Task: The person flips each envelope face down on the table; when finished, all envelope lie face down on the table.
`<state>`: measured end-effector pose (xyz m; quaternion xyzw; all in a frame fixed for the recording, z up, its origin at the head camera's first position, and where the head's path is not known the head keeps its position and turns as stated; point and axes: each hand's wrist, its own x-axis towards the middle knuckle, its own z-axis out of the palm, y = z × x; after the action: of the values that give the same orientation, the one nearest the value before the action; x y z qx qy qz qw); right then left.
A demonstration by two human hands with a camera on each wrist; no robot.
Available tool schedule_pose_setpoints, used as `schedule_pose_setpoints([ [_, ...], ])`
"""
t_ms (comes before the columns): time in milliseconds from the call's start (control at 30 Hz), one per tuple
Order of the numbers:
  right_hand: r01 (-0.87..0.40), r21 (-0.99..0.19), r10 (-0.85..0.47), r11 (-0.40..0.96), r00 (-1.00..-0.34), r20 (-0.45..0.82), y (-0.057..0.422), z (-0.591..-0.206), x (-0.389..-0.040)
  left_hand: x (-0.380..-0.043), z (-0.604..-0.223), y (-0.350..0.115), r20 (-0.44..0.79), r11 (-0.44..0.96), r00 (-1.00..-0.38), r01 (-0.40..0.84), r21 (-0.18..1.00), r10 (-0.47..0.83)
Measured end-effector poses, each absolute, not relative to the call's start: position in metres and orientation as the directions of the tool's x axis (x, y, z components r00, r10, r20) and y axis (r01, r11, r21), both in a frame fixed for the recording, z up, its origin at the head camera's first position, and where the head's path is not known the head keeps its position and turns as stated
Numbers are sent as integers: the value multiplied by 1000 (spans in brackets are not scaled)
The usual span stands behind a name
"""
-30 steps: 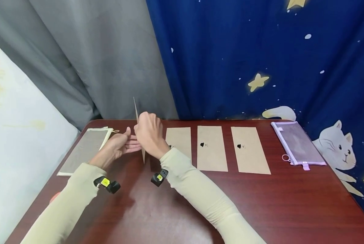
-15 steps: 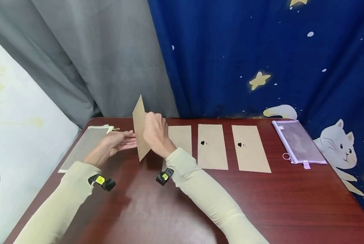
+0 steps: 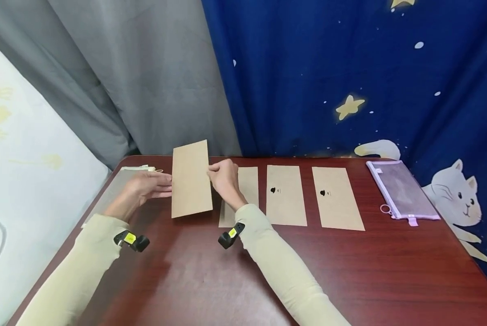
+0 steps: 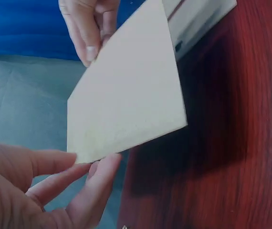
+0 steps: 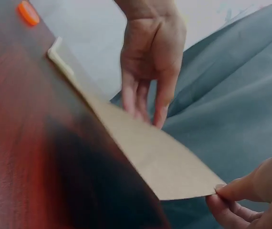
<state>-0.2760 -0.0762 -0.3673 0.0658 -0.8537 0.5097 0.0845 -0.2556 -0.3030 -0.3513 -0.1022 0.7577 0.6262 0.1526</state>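
Observation:
In the head view, my right hand (image 3: 227,181) pinches the right edge of a plain brown kraft-paper card (image 3: 191,181), held upright above the table. The right wrist view shows thumb and fingers gripping the card's corner, and the card bows slightly. At its left edge, my left hand (image 3: 143,188) touches the card with extended fingertips; the left wrist view has them along its edge. Three similar cards lie in a row to the right: one partly behind my right hand (image 3: 248,188), a middle card (image 3: 286,208) and a right card (image 3: 341,208), the last two with a small black hat print.
A pale mesh zip pouch (image 3: 114,185) lies at the table's left edge, partly behind my left arm. A purple mesh zip pouch (image 3: 410,190) lies at the far right. An orange round object (image 5: 28,13) shows in the right wrist view. Curtains hang behind the table (image 3: 349,276).
The held card has turned from edge-on to face the head camera. My right hand has moved right and lower with it, and my left hand has shifted a little left.

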Motion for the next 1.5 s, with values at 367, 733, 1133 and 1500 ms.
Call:
schedule_pose_setpoints([
  [367,-108,-857,1,504,-992,126,-74,-399,-281,-258,-378,-289,-176,390,-978,-207,897,-115],
  [733,-103,-788,-53,607,-995,89,-83,-423,-280,-257,-401,-289,-21,723,-991,-110,682,-132],
  [1133,-175,-713,-108,679,-984,139,-92,-419,-281,-260,-405,-285,26,812,-987,-113,572,-156],
  [1500,-102,-775,-96,624,-994,53,-95,-405,-274,-256,-401,-292,62,845,-983,-116,522,-174],
])
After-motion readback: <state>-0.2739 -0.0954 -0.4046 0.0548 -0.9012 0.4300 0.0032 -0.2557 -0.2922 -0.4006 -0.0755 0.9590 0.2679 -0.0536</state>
